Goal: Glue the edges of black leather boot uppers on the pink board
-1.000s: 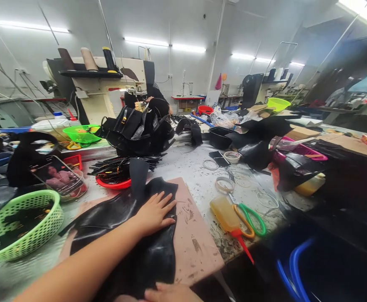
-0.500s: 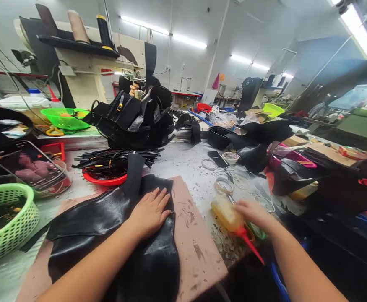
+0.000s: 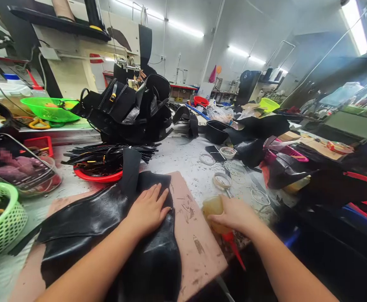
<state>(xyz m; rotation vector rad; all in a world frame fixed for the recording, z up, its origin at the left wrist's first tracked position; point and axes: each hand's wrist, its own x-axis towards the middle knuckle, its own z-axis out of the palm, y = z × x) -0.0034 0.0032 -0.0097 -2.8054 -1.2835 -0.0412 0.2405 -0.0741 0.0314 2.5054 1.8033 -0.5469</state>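
My left hand (image 3: 148, 209) lies flat, fingers stretched out, on a shiny black leather boot upper (image 3: 92, 218) that is spread over a pinkish board (image 3: 196, 243). A zipper edge shows along the upper's right side, by my thumb. To the right, my right hand (image 3: 233, 214) is wrapped around a glue bottle (image 3: 211, 207) with yellowish contents. Its red nozzle (image 3: 233, 249) points down and toward me, past the table's edge. Part of the bottle is hidden behind my fingers.
A red basin (image 3: 98, 175) of black strips stands behind the board. Tape rolls (image 3: 222, 181) and thread scraps lie to the right. At left are a green basket (image 3: 13, 214) and a phone on a clear tub. Black boot uppers (image 3: 129, 113) pile up before a sewing machine.
My right hand has moved left and closed around the glue bottle, which was beside its fingers before. My left hand stays flat on the leather. The view has shifted slightly.
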